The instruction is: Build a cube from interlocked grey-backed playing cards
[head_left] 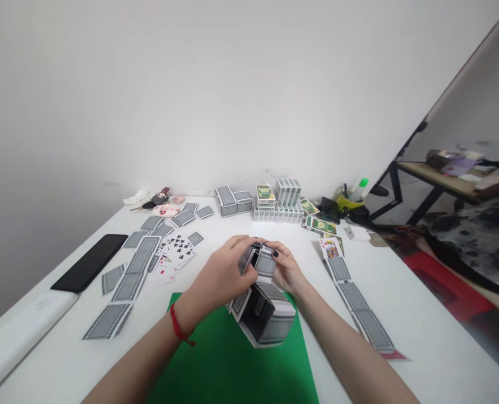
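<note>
Both hands hold a hollow structure of folded playing cards (280, 328), its grey patterned backs facing out and dark openings showing inside. My left hand (228, 266) wraps round its upper left side, the thumb pressed near the top opening. Along the upper right, my right hand (286, 264) grips a card wall with its fingers. The structure is tilted above a green sheet (216, 365) on the white table. Some fingertips are hidden behind the cards.
Joined card strips lie left (134, 272) and right (361, 308). Loose face-up cards (177, 247) lie nearby. A black phone (92, 262) and a white bar-shaped object (26, 336) sit at left. Card boxes (278, 212) and a folded-card block (232, 202) stand by the wall.
</note>
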The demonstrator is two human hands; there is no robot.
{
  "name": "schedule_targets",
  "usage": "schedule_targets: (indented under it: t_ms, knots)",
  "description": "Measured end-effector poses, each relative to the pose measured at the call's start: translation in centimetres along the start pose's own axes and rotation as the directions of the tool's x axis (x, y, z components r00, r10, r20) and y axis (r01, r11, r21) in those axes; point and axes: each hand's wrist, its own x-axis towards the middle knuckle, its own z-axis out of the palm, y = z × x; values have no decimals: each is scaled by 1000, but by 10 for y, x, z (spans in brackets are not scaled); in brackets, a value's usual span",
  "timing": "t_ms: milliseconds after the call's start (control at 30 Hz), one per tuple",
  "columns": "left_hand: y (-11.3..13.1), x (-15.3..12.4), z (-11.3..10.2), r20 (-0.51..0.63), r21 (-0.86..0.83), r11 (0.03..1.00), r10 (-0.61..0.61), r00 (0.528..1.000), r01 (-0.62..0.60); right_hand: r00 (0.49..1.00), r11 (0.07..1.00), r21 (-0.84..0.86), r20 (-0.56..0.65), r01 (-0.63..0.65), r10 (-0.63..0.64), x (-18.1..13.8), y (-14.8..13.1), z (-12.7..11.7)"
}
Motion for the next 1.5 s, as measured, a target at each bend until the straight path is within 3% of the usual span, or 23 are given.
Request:
schedule_targets:
  t_ms: [267, 433, 733, 1033, 1300, 1500]
  knots:
    - [10, -3, -14, 145, -85, 996, 41, 989, -29, 997, 1000, 0, 72, 14, -14, -1, -6, 4]
    - [11, -4, -17, 170, -100, 994, 60, 984, -44, 997, 1000, -24, 81, 15, -13, -1, -11, 6]
    - [10, -4, -1, -73, 24, 1000, 21, 997, -20, 997, 997, -72, 72, 39, -33, 1, -11, 10]
    - [10, -6, -8, -104, 92, 995, 36, 994, -27, 992, 990, -133, 123, 56, -40, -1, -13, 17]
    - [0, -8, 4, -182, 212, 976, 99, 978, -59, 992, 993, -114, 122, 25, -11, -3, -10, 22]
    - [-3, -1, 4, -205, 116, 993, 22, 979, 2, 994, 992, -124, 109, -1, 15, -6, -9, 28]
